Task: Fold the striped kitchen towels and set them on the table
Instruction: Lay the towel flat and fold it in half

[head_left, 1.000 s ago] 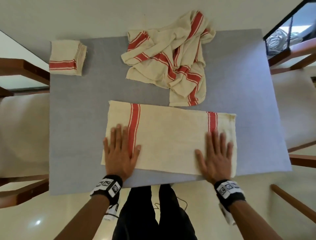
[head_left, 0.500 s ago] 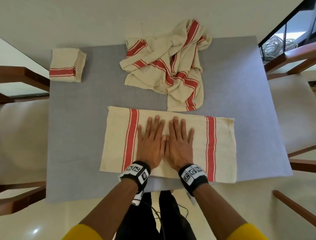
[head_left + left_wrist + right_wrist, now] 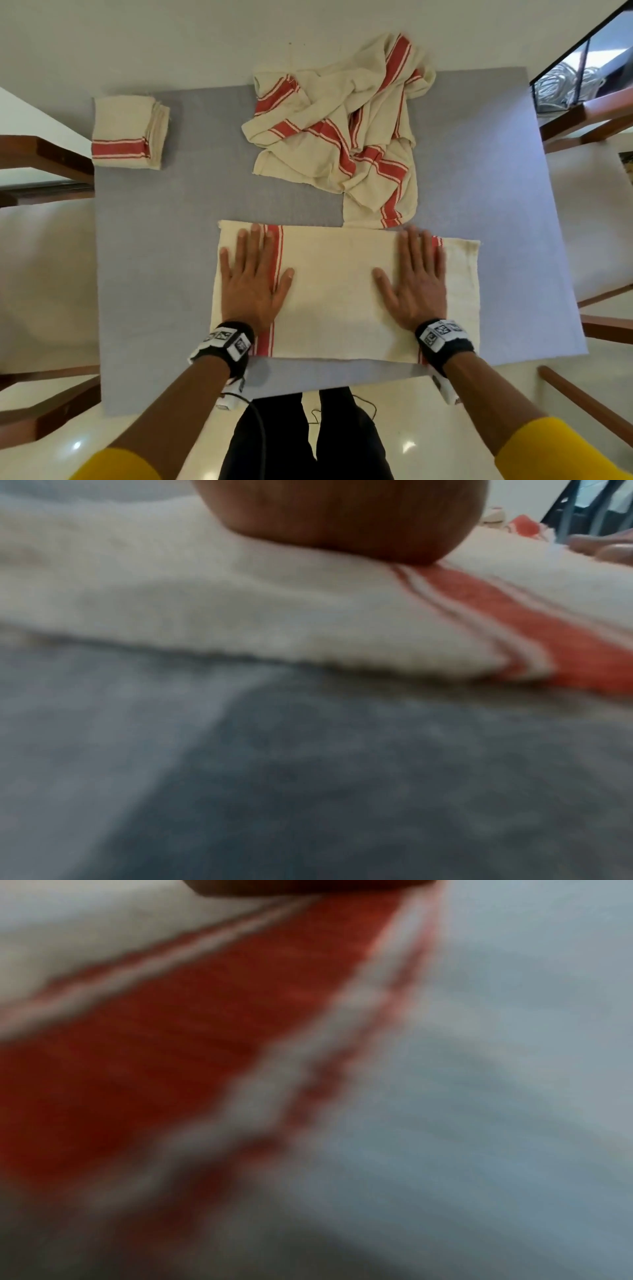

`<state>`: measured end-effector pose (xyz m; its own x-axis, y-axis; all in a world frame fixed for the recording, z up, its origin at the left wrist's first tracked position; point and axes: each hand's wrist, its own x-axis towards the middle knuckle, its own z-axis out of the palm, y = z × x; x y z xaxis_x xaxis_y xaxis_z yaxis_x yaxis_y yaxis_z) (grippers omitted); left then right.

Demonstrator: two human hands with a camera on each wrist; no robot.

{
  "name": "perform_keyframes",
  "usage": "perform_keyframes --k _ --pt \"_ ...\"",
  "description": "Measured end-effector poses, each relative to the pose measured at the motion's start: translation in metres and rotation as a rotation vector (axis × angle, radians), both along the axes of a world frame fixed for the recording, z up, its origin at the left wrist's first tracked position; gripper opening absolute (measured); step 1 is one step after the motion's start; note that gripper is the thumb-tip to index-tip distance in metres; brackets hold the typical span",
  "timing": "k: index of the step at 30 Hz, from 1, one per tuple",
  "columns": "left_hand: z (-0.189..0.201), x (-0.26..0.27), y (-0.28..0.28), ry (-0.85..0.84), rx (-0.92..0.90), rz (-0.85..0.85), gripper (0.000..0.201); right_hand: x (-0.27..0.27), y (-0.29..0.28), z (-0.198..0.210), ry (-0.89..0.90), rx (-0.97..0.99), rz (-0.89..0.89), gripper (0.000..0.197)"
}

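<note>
Here the left hand (image 3: pixel 251 284) lies flat, fingers straight, on the towel's (image 3: pixel 342 291) left stripe; the towel runs lengthwise left to right along the table's (image 3: pixel 171 240) near edge; the right hand (image 3: pixel 416 284) presses flat near the right end.

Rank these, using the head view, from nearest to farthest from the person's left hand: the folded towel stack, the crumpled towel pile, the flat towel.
1. Flat towel: directly under the left hand.
2. Folded towel stack: far left corner.
3. Crumpled towel pile: far side, towards the right.
</note>
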<state>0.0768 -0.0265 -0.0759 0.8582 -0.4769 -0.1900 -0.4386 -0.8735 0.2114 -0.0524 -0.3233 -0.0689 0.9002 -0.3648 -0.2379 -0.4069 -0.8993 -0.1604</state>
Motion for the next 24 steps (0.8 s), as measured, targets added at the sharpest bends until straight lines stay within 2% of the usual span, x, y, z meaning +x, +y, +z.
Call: perform_keyframes --k 3,6,8,11,13,15,17,21,24 --pt "-0.002 0.015 0.029 -0.013 -0.008 0.017 0.080 -0.022 -0.034 0.001 0.006 -0.027 -0.103 0.088" --pt "-0.005 0.026 0.046 -0.020 -0.009 0.047 0.080 -0.030 -0.053 0.001 0.034 -0.029 -0.106 0.087" --pt "-0.002 0.024 0.045 -0.042 0.001 0.089 0.079 -0.026 -0.049 0.004 0.035 -0.018 -0.130 0.084" --pt "0.002 -0.010 0.023 -0.084 -0.016 0.171 0.073 -0.025 -0.013 0.009 -0.035 0.025 -0.211 0.077" --pt "0.004 -0.046 -0.003 -0.066 -0.033 0.142 0.071 -0.023 0.029 0.013 -0.069 0.067 -0.135 0.078" --pt "-0.001 -0.089 -0.023 -0.027 -0.026 0.085 0.073 -0.042 0.064 0.008 -0.041 0.073 0.075 0.080" --pt "-0.006 -0.119 -0.023 -0.035 0.008 0.135 0.073 -0.068 0.064 0.003 -0.038 0.062 0.231 0.081" --pt "-0.007 -0.130 -0.007 -0.092 0.056 0.367 0.076 -0.111 -0.015 -0.002 0.012 0.016 0.280 0.084" --pt "-0.004 -0.138 -0.011 -0.027 0.033 0.516 0.077 -0.144 -0.073 0.005 0.069 0.021 0.296 0.084"
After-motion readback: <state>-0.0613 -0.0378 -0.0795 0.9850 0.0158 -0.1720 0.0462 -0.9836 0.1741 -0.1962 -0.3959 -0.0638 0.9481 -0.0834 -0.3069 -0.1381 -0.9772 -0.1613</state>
